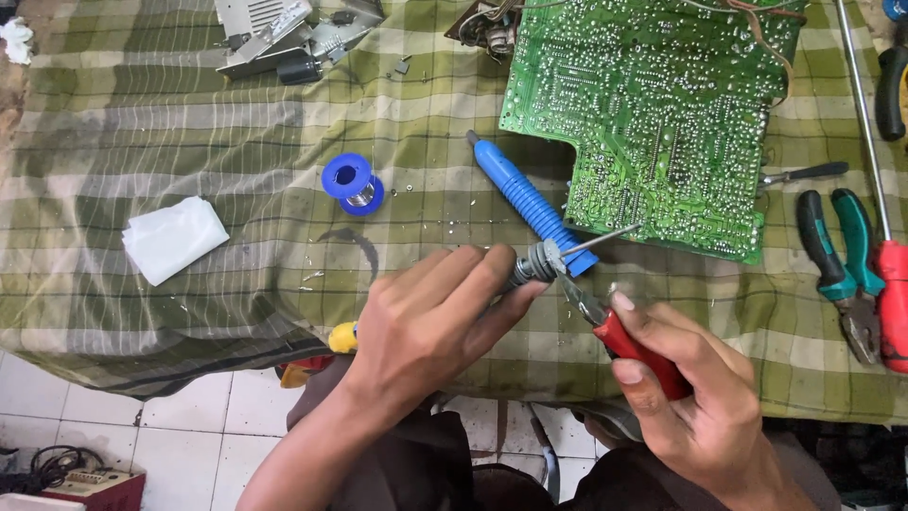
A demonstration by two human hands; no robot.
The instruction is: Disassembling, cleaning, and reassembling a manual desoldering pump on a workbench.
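1. Cloth [189, 114]: green and cream plaid, thin dark lines.
2. Circuit board [653, 104], upper right: bright green, silver solder dots.
3. Desoldering pump [525, 199], centre: blue ribbed body.
4. Solder spool [352, 183], left of centre: blue, silver wire.
5. Folded tissue [173, 237], left: white.
6. Pliers [636, 352] in right hand [700, 397]: red grip.
7. Soldering iron [541, 262] in left hand [426, 326]: grey collar, silver tip.
8. Far-right pliers [842, 260]: teal-black handles; screwdriver [893, 293]: red handle.
9. Floor tiles [189, 426], lower left: white.
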